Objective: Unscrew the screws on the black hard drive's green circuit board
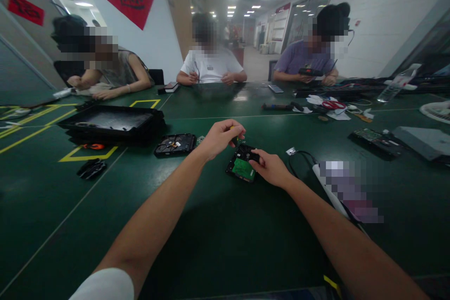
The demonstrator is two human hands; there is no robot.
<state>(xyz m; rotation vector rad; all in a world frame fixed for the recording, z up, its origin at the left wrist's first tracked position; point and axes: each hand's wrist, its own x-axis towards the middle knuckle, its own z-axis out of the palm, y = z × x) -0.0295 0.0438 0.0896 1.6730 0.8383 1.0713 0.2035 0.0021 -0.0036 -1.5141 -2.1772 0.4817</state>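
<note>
A black hard drive (pixel 243 169) with a green circuit board on its upper face lies on the green table in front of me. My right hand (pixel 271 168) grips its right edge, thumb resting on top. Over the drive's far end, my left hand (pixel 225 137) is closed around a small yellow-handled screwdriver (pixel 238 140); its tip is too small to make out. Left of the hands sits another hard drive (pixel 176 144), with a small green circuit board (pixel 200 140) beside it.
A black tray stack (pixel 112 119) stands left, near an orange-handled tool (pixel 93 146) and a black piece (pixel 92 168). To the right are a white strip (pixel 328 187) with a cable, a circuit-board unit (pixel 374 143), a grey box (pixel 423 143) and a bottle (pixel 399 83). Three people sit opposite.
</note>
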